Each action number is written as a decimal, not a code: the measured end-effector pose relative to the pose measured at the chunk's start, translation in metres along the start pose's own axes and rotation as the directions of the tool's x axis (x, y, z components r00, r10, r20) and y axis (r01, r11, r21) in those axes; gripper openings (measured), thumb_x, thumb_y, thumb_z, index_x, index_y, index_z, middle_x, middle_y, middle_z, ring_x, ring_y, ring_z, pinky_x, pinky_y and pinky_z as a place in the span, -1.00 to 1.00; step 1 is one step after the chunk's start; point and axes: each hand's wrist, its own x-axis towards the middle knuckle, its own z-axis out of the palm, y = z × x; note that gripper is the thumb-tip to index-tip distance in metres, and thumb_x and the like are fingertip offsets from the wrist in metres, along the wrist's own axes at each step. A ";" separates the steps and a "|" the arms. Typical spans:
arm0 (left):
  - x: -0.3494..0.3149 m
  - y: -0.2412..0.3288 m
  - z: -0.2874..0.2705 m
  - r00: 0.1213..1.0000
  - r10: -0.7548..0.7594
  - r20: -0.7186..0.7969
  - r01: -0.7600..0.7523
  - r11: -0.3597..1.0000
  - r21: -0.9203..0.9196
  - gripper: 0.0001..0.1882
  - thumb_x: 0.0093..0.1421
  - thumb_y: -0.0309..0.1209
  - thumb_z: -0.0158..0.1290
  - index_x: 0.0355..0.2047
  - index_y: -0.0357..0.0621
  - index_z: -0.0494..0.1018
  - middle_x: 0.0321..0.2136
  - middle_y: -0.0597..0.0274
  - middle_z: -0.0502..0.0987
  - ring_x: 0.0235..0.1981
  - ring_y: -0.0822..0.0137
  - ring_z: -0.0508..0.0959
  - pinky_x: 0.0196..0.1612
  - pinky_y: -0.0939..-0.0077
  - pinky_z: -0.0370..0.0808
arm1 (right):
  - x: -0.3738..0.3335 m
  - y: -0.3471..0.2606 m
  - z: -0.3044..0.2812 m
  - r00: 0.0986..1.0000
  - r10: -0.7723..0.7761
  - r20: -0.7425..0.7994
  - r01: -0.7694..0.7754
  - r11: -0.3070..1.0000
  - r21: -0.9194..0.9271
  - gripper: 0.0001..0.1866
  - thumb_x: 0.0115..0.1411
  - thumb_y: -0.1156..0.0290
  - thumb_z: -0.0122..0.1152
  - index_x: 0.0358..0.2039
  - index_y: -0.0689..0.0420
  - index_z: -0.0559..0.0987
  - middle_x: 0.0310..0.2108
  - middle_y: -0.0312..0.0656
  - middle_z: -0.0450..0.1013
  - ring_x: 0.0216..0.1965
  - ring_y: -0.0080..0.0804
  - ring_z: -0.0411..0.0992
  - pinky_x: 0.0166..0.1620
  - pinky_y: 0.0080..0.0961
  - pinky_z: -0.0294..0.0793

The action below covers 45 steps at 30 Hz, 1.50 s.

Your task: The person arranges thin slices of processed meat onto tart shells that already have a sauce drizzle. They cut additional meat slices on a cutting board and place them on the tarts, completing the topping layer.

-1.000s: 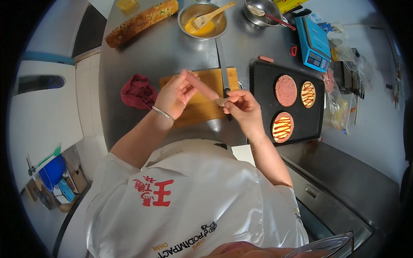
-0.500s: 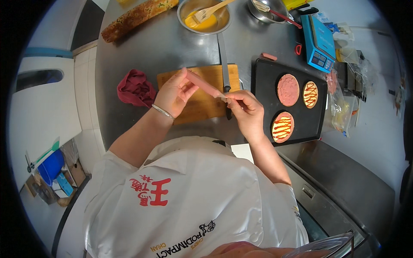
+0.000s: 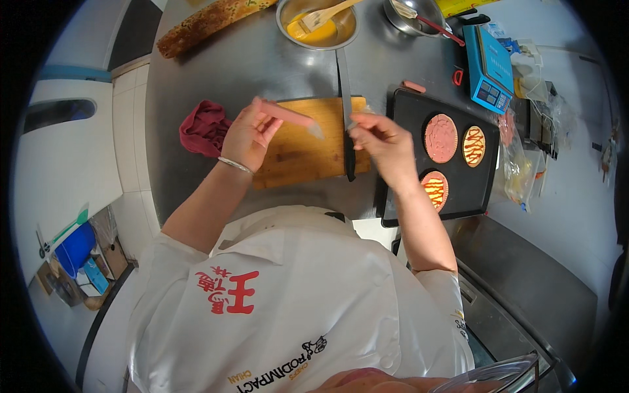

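My left hand [image 3: 247, 136] is closed on a pink sausage [image 3: 288, 114], whose far end points right over the wooden cutting board [image 3: 298, 157]. A loose flap of clear casing [image 3: 316, 130] hangs from that end. My right hand [image 3: 390, 147] is apart from the sausage, thumb and fingers pinched on a scrap of translucent film [image 3: 356, 123]. Under and beside my right fingertips lies a long knife [image 3: 348, 111], its blade pointing away and its black handle on the board's right side.
A black baking tray [image 3: 468, 190] at right carries three small round pizzas, with a short sausage [image 3: 414, 86] beside its far edge. Behind are a bowl of egg wash [image 3: 283, 33] with a brush, another metal bowl [image 3: 398, 21], and a blue scale [image 3: 491, 65]. A maroon cloth [image 3: 204, 130] and long loaf [image 3: 209, 27] lie left.
My right hand has come away from the sausage's end and moved slightly right with a bit of film. My left hand and the sausage have shifted left. The casing flap now hangs loose.
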 end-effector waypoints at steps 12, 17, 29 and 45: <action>0.016 0.012 -0.026 0.935 0.319 0.154 -0.348 0.908 0.232 -0.78 0.38 -0.27 0.01 -0.09 -0.14 0.41 -0.09 0.17 0.53 0.01 0.28 0.51 0.18 0.28 0.44 | 0.009 0.016 0.004 0.983 0.131 0.127 -0.126 0.991 -0.048 -0.91 0.23 0.57 0.25 -0.25 0.26 0.63 -0.31 -0.29 0.57 -0.35 -0.63 0.47 -0.25 -0.67 0.49; 0.011 0.020 -0.036 0.977 0.207 0.057 -0.214 0.956 0.200 -0.79 0.39 -0.29 -0.01 -0.09 -0.14 0.41 -0.10 0.19 0.54 -0.01 0.31 0.53 0.13 0.33 0.47 | 0.051 0.001 -0.035 0.981 -0.132 -0.143 0.038 0.851 -0.524 -0.88 0.23 0.53 0.23 -0.24 0.25 0.65 -0.43 -0.32 0.55 -0.45 -0.63 0.46 -0.28 -0.65 0.47; -0.006 -0.030 -0.046 0.991 -0.131 -0.013 0.130 0.955 0.266 -0.79 0.38 -0.34 0.00 -0.05 -0.14 0.40 -0.10 0.21 0.50 -0.06 0.32 0.54 0.04 0.37 0.54 | 0.155 0.052 -0.085 0.868 -0.463 -0.181 -0.080 0.230 -0.970 -0.78 0.14 0.26 0.30 -0.21 -0.01 0.69 -0.35 -0.14 0.59 -0.30 -0.13 0.56 -0.18 -0.27 0.53; 0.004 -0.072 -0.057 0.919 0.098 0.383 -0.391 0.360 0.847 -0.78 0.19 -0.58 0.12 -0.14 -0.17 0.49 -0.10 0.14 0.47 -0.05 0.23 0.49 -0.04 0.42 0.48 | -0.018 0.144 0.003 0.941 -0.254 -0.225 -0.003 0.655 -0.755 -0.35 0.13 0.32 0.28 0.23 0.07 0.31 0.01 0.10 0.44 -0.06 0.12 0.48 -0.07 -0.16 0.53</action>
